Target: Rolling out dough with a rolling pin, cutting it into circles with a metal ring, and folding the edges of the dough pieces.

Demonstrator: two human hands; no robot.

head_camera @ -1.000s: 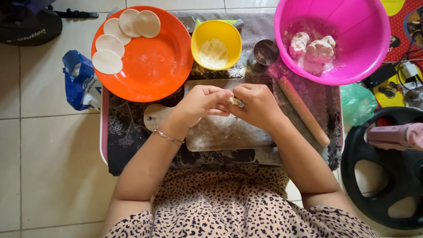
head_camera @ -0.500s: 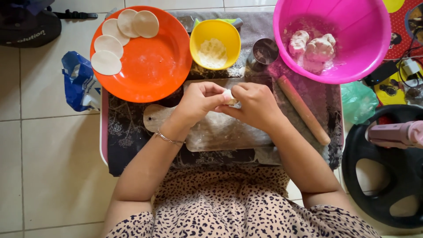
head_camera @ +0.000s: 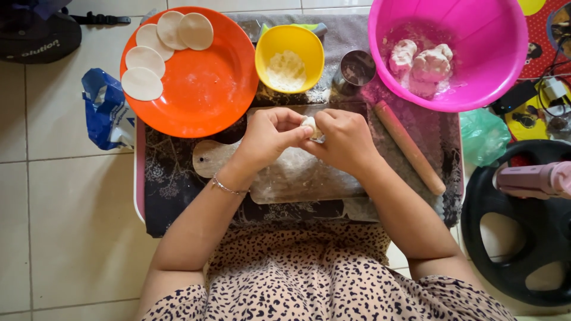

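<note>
A: What are the hands doing right now?

B: Both are raised just above the floured wooden board [head_camera: 297, 178]. The left hand [head_camera: 270, 134] and the right hand [head_camera: 345, 139] meet at the fingertips and pinch one small lump of white dough [head_camera: 310, 126] between them. Fingers are curled in, not spread.

A: So which step would you call this?

B: Shaping a single piece, I judge. The bulk dough [head_camera: 422, 62] sits in the pink basin [head_camera: 493, 71] at the far right, and four flat rounds [head_camera: 143, 83] already lie on the rim of the orange plate [head_camera: 202, 89].

A: What does the next move call for?

B: Probably setting the lump down on the board and flattening it. The rolling pin [head_camera: 410, 148] lies just beside the right wrist, so that hand would need to let go first. The yellow bowl of flour [head_camera: 289, 59] stands close behind the hands for dusting.

A: Anything you can't tell?

B: Whether the lump is already round; the fingers hide most of it.
</note>
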